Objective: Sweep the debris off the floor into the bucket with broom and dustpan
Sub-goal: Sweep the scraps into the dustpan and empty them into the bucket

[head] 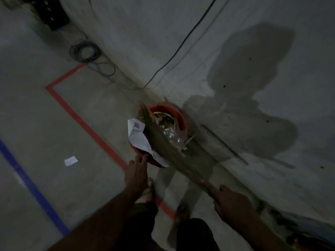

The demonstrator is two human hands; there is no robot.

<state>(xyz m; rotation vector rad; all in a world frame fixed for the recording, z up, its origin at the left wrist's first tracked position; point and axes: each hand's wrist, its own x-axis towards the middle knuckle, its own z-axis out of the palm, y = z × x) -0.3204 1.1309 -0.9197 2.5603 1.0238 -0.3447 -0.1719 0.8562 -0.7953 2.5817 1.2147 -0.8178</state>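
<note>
Dustpan tipped at the bucket, broom brushing debris across.

The left hand (pixel 137 171) reaches forward, fingers gripping the red plastic dustpan (pixel 145 156) holding white crumpled paper (pixel 138 136) beside the orange round bucket (pixel 178 116); the right hand (pixel 230 203) grips the straw grass broom (pixel 163 140), index finger extended.

Orange bucket (pixel 178 115), white paper (pixel 138 136), tan broom (pixel 163 142). Grey floor (pixel 36 105) with red line (pixel 81 120) and blue line (pixel 30 185).
</note>
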